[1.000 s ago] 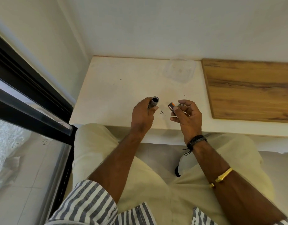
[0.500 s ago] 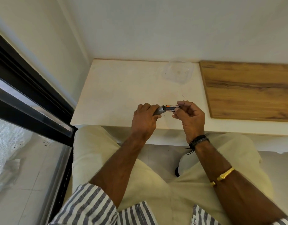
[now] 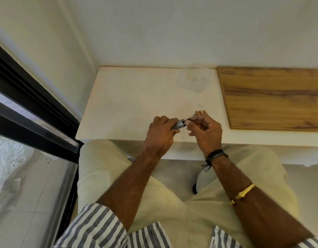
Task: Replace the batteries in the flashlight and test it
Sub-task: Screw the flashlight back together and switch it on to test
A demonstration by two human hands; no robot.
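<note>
**Flashlight** point(image 3: 178, 124): grey tube, centre of frame, over the near edge of the table point(image 3: 127, 104).
**Left hand** point(image 3: 160, 133): wrapped round the body, so only the open end shows.
**Right hand** point(image 3: 204, 129): thumb pressed against that end, other fingers loosely curled. Whether they pinch a small dark piece cannot be told.
**Step, judged:** seating a battery.
**Next:** push it fully home, then thread on the cap.
**Hidden:** the battery itself; the cap cannot be made out.

Left hand point(image 3: 160, 130) grips the grey flashlight point(image 3: 178, 124) above the white counter point(image 3: 129, 104) — the right hand point(image 3: 206, 130) has its thumb against the tube's end.
</note>
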